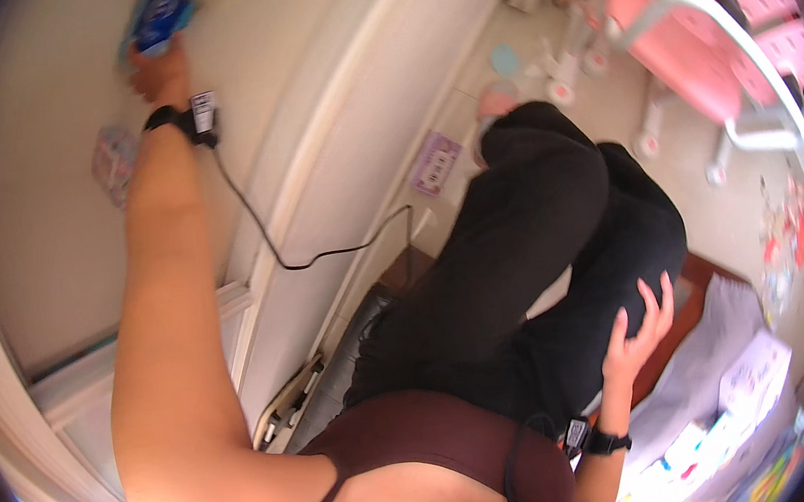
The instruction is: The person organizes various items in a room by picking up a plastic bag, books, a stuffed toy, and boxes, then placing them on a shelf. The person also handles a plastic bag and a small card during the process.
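Note:
With the left arm stretched far forward, my left hand (pixel 161 72) is closed on the near end of a blue soft plastic packet (pixel 159 19). Motion blurs it, and the fingers' undersides are hidden. Beside the forearm lies a small clear and pinkish packet (pixel 115 163) on a pale, flat cream surface (pixel 54 241). My right hand (pixel 641 331) rests by my black-trousered thigh, its fingers spread and holding nothing. Each wrist wears a black band with a small tagged device; a black cable (pixel 295 266) runs from the left one.
A pink chair (pixel 699 68) with white arms and casters stands at the far right. On the floor lies a purple card (pixel 436 163). Grey cloth and a white box (pixel 755 371) are at the right; a colourful plastic bag (pixel 786 247) sits further off.

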`<state>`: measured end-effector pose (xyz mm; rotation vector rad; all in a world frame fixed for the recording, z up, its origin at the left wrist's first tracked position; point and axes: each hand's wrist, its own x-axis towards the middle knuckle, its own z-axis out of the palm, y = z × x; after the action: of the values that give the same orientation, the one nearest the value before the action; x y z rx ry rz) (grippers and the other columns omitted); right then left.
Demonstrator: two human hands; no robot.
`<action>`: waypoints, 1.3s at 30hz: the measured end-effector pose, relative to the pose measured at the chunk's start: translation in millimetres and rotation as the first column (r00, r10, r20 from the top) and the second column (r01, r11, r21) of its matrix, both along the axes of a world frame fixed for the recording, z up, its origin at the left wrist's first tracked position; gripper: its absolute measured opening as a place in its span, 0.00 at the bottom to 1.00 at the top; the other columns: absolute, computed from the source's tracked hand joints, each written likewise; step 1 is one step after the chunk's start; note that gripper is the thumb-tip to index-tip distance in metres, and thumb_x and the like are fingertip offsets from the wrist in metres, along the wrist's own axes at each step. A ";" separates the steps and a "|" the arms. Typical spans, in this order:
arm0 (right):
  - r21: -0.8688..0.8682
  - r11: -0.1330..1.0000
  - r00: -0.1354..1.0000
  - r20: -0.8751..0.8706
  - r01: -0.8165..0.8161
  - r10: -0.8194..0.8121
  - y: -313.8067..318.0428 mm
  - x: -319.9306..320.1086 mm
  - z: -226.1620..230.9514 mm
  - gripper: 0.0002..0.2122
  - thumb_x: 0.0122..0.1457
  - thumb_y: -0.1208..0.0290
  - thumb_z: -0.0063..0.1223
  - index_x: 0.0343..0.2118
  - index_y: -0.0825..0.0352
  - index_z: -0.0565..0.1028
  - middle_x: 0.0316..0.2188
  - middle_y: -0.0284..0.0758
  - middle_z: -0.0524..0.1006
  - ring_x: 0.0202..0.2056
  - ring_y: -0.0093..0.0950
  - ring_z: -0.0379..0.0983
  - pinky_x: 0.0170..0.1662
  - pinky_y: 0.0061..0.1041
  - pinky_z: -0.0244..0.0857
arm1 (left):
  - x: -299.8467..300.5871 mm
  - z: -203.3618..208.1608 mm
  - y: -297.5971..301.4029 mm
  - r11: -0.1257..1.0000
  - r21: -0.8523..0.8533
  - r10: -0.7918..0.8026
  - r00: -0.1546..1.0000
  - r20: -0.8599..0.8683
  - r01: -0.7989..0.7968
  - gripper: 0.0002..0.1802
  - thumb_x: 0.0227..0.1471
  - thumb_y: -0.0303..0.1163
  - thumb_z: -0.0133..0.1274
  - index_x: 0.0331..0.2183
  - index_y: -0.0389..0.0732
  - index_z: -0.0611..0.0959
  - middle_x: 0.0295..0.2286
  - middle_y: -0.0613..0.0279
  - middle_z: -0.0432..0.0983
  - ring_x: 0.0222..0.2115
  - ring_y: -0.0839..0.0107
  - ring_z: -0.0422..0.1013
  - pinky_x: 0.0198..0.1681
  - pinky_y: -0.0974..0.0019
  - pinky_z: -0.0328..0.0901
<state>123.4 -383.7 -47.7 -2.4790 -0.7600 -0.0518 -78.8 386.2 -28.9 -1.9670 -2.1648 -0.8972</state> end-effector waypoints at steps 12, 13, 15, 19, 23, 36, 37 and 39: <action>0.331 0.943 0.999 -0.010 0.035 -0.034 -17.1 -7.8 -5.9 0.18 0.52 0.74 0.61 0.48 0.62 0.78 0.56 0.38 0.74 0.60 0.42 0.67 0.60 0.43 0.62 | 43.2 -80.7 53.3 0.871 -0.059 -0.486 0.837 -0.252 0.488 0.65 0.42 0.67 0.62 0.65 0.30 0.55 0.63 0.39 0.55 0.63 0.45 0.55 0.65 0.42 0.51; 0.377 0.925 0.999 -0.034 0.041 -0.031 -22.2 -14.9 -4.3 0.18 0.52 0.75 0.60 0.48 0.62 0.78 0.56 0.37 0.74 0.59 0.40 0.68 0.60 0.42 0.63 | 53.2 -80.5 36.3 0.871 -0.062 -0.488 0.839 -0.240 0.488 0.64 0.43 0.66 0.62 0.65 0.30 0.55 0.63 0.40 0.56 0.63 0.45 0.55 0.65 0.43 0.51; 0.418 0.904 0.995 -0.062 0.095 -0.076 -43.5 -28.5 8.1 0.18 0.53 0.76 0.59 0.49 0.61 0.77 0.56 0.35 0.74 0.59 0.38 0.69 0.61 0.41 0.63 | 63.6 -64.3 4.1 0.863 -0.084 -0.504 0.835 -0.220 0.499 0.62 0.45 0.64 0.61 0.65 0.31 0.56 0.63 0.40 0.57 0.63 0.46 0.57 0.65 0.44 0.52; 0.282 0.851 0.887 0.000 0.444 -0.463 -141.5 -65.8 46.9 0.18 0.54 0.77 0.58 0.50 0.60 0.77 0.54 0.36 0.76 0.57 0.37 0.70 0.62 0.37 0.61 | 77.4 -24.1 -77.4 0.778 -0.196 -0.625 0.767 -0.147 0.597 0.57 0.49 0.61 0.60 0.65 0.32 0.58 0.62 0.42 0.59 0.62 0.49 0.59 0.65 0.48 0.53; 0.236 0.516 0.375 0.457 0.823 -0.807 -298.8 -99.7 79.5 0.31 0.50 0.71 0.67 0.59 0.70 0.69 0.59 0.46 0.70 0.63 0.46 0.63 0.64 0.42 0.57 | 94.8 7.8 -170.4 0.618 -0.345 -0.759 0.651 -0.027 0.706 0.51 0.54 0.58 0.58 0.65 0.33 0.60 0.61 0.43 0.61 0.61 0.52 0.61 0.65 0.51 0.55; 0.042 0.280 0.282 -0.041 0.959 -0.959 -371.7 -152.8 101.6 0.32 0.64 0.50 0.54 0.64 0.71 0.65 0.58 0.49 0.70 0.59 0.34 0.67 0.61 0.32 0.60 | 225.5 57.8 -640.1 -0.827 -0.126 -0.365 -0.353 0.862 0.548 0.20 0.67 0.31 0.47 0.57 0.34 0.74 0.57 0.55 0.72 0.56 0.65 0.69 0.60 0.64 0.61; 0.076 0.305 0.312 -0.097 0.949 -0.945 -365.7 -154.4 97.8 0.35 0.64 0.47 0.54 0.65 0.70 0.63 0.60 0.47 0.68 0.61 0.35 0.65 0.61 0.33 0.60 | 232.5 64.4 -683.5 -0.888 -0.175 -0.326 -0.312 0.892 0.426 0.23 0.67 0.35 0.47 0.59 0.34 0.73 0.57 0.55 0.71 0.56 0.64 0.69 0.61 0.64 0.61; 0.433 0.020 0.191 -0.356 0.901 -0.915 -356.3 -154.8 86.9 0.37 0.62 0.46 0.56 0.65 0.70 0.62 0.59 0.45 0.69 0.60 0.34 0.66 0.62 0.34 0.59 | 242.6 75.2 -759.3 -0.932 -0.269 -0.317 -0.185 0.930 0.243 0.31 0.67 0.45 0.47 0.62 0.34 0.68 0.59 0.53 0.68 0.59 0.61 0.66 0.62 0.61 0.59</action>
<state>-31.5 -740.0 39.3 -1.8737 0.9560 -0.6913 163.7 -373.1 46.3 1.6177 -0.4365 -0.8547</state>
